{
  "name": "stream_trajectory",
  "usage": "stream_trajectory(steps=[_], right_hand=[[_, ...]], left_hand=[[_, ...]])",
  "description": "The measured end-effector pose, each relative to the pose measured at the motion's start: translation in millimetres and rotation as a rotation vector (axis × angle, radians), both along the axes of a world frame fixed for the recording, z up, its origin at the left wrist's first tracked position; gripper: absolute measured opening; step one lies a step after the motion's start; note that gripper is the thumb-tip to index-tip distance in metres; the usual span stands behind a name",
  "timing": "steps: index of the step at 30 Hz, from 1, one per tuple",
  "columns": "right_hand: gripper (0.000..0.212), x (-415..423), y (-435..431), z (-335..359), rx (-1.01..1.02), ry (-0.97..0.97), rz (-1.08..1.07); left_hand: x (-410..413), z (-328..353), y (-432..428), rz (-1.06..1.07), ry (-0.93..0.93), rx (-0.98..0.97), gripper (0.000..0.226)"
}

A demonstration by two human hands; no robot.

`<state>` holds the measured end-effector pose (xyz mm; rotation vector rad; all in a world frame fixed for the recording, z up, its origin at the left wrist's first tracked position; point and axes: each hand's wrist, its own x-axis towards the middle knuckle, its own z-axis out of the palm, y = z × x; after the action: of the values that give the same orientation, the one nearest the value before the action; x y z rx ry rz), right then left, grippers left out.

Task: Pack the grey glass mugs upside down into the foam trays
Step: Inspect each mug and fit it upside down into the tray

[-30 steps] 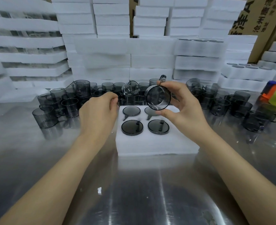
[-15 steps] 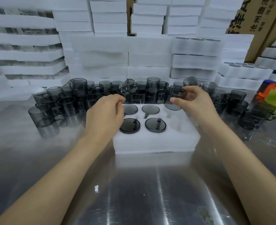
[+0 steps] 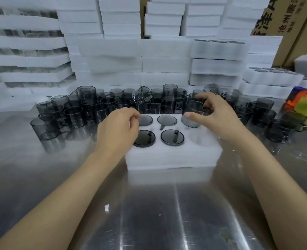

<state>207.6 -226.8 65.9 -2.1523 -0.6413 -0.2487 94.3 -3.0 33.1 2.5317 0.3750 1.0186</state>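
Note:
A white foam tray [image 3: 172,156] lies on the steel table in front of me. Four grey glass mugs sit upside down in its left and middle pockets, for example one at the front [image 3: 172,137] and one at the back [image 3: 167,120]. My right hand [image 3: 219,118] grips another grey mug [image 3: 192,116], tilted and partly down in the back right pocket. The front right pocket [image 3: 202,139] holds nothing. My left hand [image 3: 116,130] rests at the tray's left edge with its fingers loosely curled and nothing in them.
Many loose grey mugs [image 3: 75,116] crowd the table behind and beside the tray, with more on the right [image 3: 275,130]. Stacks of foam trays [image 3: 113,56] wall the back. Cardboard boxes [image 3: 284,24] and a bright orange-green object [image 3: 306,103] are at the right.
My right hand has carried its mug from above the tray's middle to the back right pocket, turned it over and lowered it in. My left hand has hardly moved.

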Motion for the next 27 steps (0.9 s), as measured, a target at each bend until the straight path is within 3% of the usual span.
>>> stream_trajectory(steps=[9,12,14,17,24,27], right_hand=[[0.025,-5.3,0.7,1.4,0.07,-0.024,0.08],[0.039,-4.7,0.6,0.1,0.078,-0.025,0.068],[0.054,-3.1,-1.1,1.5,-0.041,-0.092,0.044],[0.057,-3.9,-1.3,3.7,-0.146,-0.159,0.002],[0.032,5.3,-7.7,3.7,0.136,0.049,0.05],[0.038,2.6,0.7,-2.7,0.296,0.131,0.012]], left_hand=[[0.5,-1.5,0.2,-0.009,0.008,-0.026,0.027],[0.5,-1.5,0.3,-0.01,0.006,-0.031,0.028],[0.8,-1.7,0.1,-0.012,0.009,-0.033,0.028],[0.9,-2.3,0.0,-0.011,0.015,-0.04,0.028],[0.5,-2.0,-0.8,-0.013,0.015,-0.053,0.029],[1.0,-2.1,-0.5,-0.011,0.019,-0.056,0.029]])
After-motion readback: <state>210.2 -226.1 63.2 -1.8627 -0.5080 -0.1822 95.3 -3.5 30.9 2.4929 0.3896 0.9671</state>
